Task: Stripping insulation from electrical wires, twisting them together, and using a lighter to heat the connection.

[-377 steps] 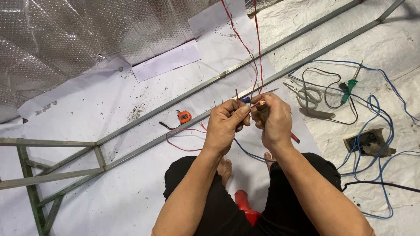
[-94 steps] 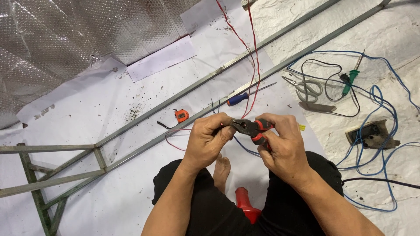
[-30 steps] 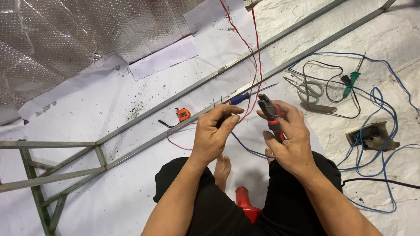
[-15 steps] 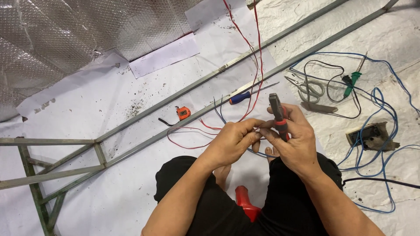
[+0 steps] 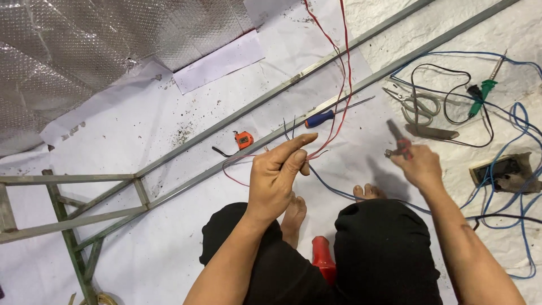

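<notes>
My left hand [image 5: 279, 175] pinches thin red wires [image 5: 339, 79] and blue wires [image 5: 289, 131] between thumb and forefinger; the bare blue ends stick up above the fingers. The red wires run up and out of the top of the view. My right hand [image 5: 419, 166] is out to the right, apart from the wires, gripping red-handled pliers [image 5: 398, 141] with the jaws pointing up. I sit on the white floor with knees bent and bare feet [image 5: 367, 192] showing between them.
Two long metal rails [image 5: 226, 121] cross diagonally and join a metal frame [image 5: 68, 209] at left. A blue-handled screwdriver [image 5: 322, 117], an orange tape measure [image 5: 243, 139], grey pliers [image 5: 418, 104], a green-handled tool [image 5: 480, 96], a socket box [image 5: 502, 169] and blue cable [image 5: 522, 121] lie around. Silver foil sheeting [image 5: 73, 51] covers the upper left.
Half a second ago both hands met at the wires in front of me. Now my right hand has pulled away to the right with the pliers, and my left hand keeps the wires.
</notes>
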